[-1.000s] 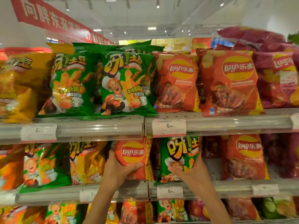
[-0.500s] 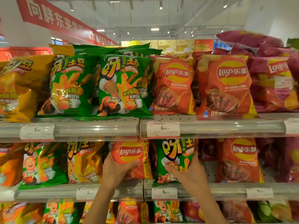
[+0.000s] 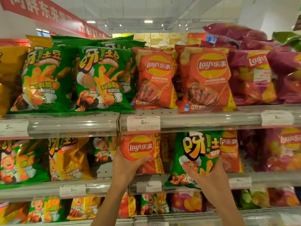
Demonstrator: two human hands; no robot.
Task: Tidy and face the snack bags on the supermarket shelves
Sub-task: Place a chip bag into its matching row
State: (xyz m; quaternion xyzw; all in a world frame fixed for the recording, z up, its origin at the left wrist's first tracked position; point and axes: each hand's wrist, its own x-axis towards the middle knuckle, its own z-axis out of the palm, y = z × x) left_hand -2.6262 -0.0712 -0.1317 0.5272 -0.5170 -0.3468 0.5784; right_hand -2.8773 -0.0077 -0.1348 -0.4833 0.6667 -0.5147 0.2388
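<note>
Both hands are up at the middle shelf (image 3: 268, 176). The left hand (image 3: 125, 167) grips an orange Lay's bag (image 3: 140, 148) from below and the side, thumb curled across the front just under the logo, the other fingers hidden behind the bag. The bag stands upright, logo facing out, its top edge tucked just under the upper shelf rail (image 3: 73, 126). Over to the right hand (image 3: 206, 174): it holds a green snack bag (image 3: 195, 150) by the lower part, thumb pressed across the front and fingers wrapped round the bag's right edge. This one tilts a little and its bottom corner hangs out over the shelf lip, just beside a white price tag (image 3: 149, 185) reading 6 something (the small print is blurred). The green bag overlaps another orange Lay's bag (image 3: 230, 150) standing behind it to the right.

Up top, the upper shelf shows two green bags (image 3: 104, 79) side by side, then two orange Lay's bags (image 3: 206, 79) facing out, then purple bags (image 3: 254, 75) piled loosely at the right. Left of the hands, green and yellow bags (image 3: 68, 159) lean on the middle shelf. A red banner (image 3: 48, 12) hangs overhead.
</note>
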